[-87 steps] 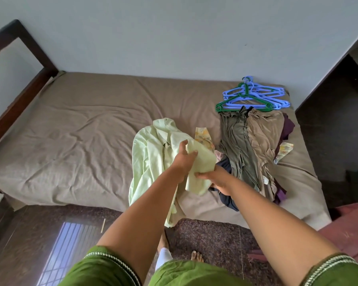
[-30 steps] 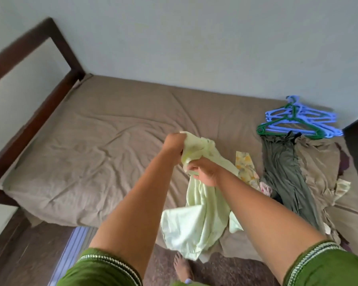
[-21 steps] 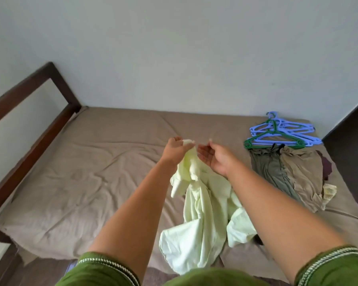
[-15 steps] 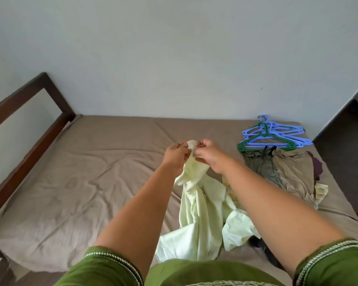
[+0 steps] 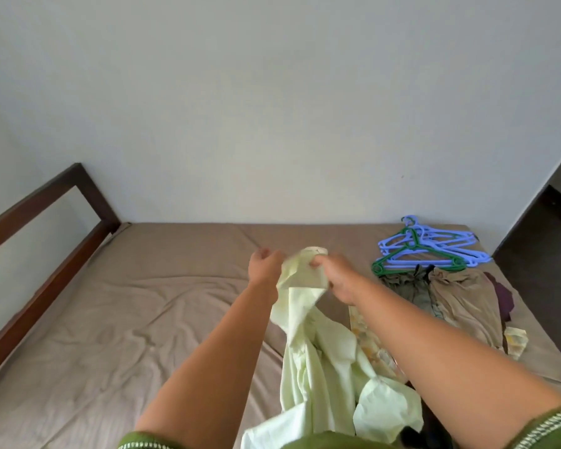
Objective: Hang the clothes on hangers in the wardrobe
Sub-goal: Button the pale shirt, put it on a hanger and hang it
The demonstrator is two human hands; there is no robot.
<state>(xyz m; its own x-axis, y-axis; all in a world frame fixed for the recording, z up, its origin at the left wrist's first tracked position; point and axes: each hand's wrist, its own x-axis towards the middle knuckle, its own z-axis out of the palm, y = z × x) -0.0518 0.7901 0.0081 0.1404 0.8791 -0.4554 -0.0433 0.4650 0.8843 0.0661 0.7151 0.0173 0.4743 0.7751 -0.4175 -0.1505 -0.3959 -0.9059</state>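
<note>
One garment is in play rn: a pale green shirt (image 5: pixel 308 335), held up over the bed (image 5: pixel 110 319) w/ its lower half still draped down toward the near edge. Left hand (image 5: pixel 264 265) has its fingers curled onto the top edge of the fabric, right hand (image 5: pixel 336 278) pinches the same bunched top bit just beside it, so both are gripping, prob hunting for the collar or shoulders. Nothing's on a hanger yet afaict. Right of the shirt there's a yellow patterned piece (image 5: pixel 366 341) partly under it, then an olive garment (image 5: pixel 408 288) and a tan one (image 5: pixel 460 303) lying flat, plus something dark purple (image 5: pixel 504 298) peeking out past them. The hangers (image 5: pixel 428 251), a few blue and one green, sit in a pile beyond those clothes, near the wall, untouched. No wardrobe in view. So imo basically step one: every item still needs a hanger and a trip to the wardrobe.
</note>
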